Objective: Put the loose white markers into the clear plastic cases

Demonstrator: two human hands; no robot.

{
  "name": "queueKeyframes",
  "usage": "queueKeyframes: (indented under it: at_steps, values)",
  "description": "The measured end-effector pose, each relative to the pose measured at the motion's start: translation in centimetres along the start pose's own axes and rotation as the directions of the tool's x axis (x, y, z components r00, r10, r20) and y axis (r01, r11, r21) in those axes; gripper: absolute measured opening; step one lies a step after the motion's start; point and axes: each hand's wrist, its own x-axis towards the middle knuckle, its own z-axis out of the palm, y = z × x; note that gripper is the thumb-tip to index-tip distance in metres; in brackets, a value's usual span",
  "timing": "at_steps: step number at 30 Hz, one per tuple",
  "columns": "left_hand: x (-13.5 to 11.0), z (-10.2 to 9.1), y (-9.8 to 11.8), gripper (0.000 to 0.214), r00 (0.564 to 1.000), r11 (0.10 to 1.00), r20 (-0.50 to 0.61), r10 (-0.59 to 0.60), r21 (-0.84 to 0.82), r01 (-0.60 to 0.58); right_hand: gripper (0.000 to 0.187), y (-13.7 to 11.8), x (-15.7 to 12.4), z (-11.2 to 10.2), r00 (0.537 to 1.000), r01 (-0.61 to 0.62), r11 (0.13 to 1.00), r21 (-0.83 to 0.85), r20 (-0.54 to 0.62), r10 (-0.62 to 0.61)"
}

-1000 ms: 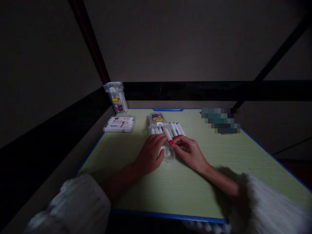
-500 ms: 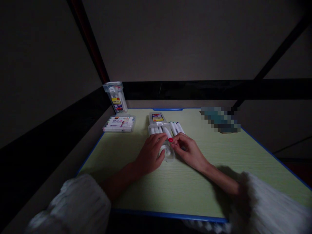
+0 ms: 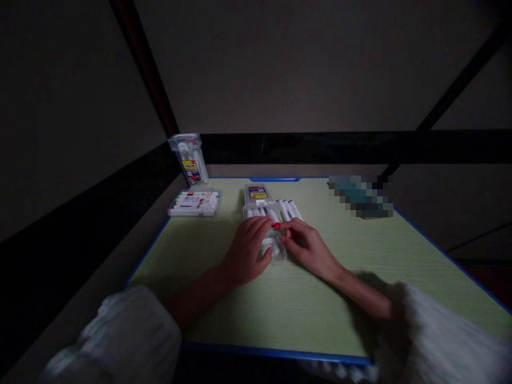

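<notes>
A white marker with a red end (image 3: 276,225) points toward me, its body among several white markers (image 3: 260,212) in a clear plastic marker case (image 3: 256,193). My left hand (image 3: 248,250) rests at the case's near side, fingers stretched over it and thumb apart; its fingertips are close to the red end. From the right, the index fingertip of my right hand (image 3: 307,241) touches the red end. The thumb stays apart below it, with nothing between. The case's opened clear lid (image 3: 279,255) lies between my hands. Just right of the case lie a few loose markers (image 3: 290,210), partly behind my right hand.
A second clear marker case (image 3: 196,203) lies flat at the table's left edge. Behind it a taller marker case (image 3: 190,160) stands upright. A blurred-out flat item (image 3: 360,197) is at the back right. The pale green table (image 3: 256,320) has a blue edge.
The red-ended marker has shifted slightly left and away from me, deeper into the case. My right index finger has followed it. My left hand has barely moved.
</notes>
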Motion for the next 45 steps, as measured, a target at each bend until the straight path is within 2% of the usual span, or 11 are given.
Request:
queueKeyframes:
  at_steps: [10, 20, 26, 30, 35, 40, 45]
  values:
    - [-0.1, 0.1, 0.2, 0.072, 0.999, 0.998, 0.05, -0.009, 0.055, 0.006, 0.011, 0.1, 0.3, -0.4, 0.994, -0.087, 0.996, 0.027, -0.062, 0.088]
    - [0.0, 0.2, 0.3, 0.077, 0.997, 0.998, 0.065, -0.03, 0.058, 0.026, 0.011, 0.3, 0.4, -0.9, 0.988, -0.115, 0.993, 0.0, -0.109, 0.114]
    - [0.0, 0.1, 0.3, 0.076, 0.994, 0.997, 0.085, -0.065, 0.049, 0.061, 0.009, 1.6, 1.2, -2.5, 0.967, -0.2, 0.972, -0.125, -0.186, 0.175]
    - [0.0, 0.1, 0.4, 0.076, 0.996, 0.997, 0.066, -0.063, 0.056, 0.059, 0.003, 3.3, 1.6, -3.7, 0.95, -0.288, 0.916, -0.28, -0.204, 0.236]
    - [-0.1, 0.3, 0.3, 0.075, 0.998, 0.998, 0.035, -0.059, 0.038, 0.058, 0.005, 4.8, 1.9, -4.4, 0.933, -0.36, 0.832, -0.422, -0.178, 0.314]
    - [-0.2, 0.3, 0.2, 0.074, 0.999, 0.999, -0.005, -0.054, 0.0, 0.054, 0.013, 5.0, 2.0, -4.3, 0.933, -0.357, 0.824, -0.44, -0.131, 0.334]
    - [-0.2, 0.3, 0.2, 0.074, 0.998, 0.998, -0.038, -0.049, -0.027, 0.048, 0.013, 4.8, 2.0, -4.2, 0.934, -0.346, 0.816, -0.463, -0.088, 0.346]
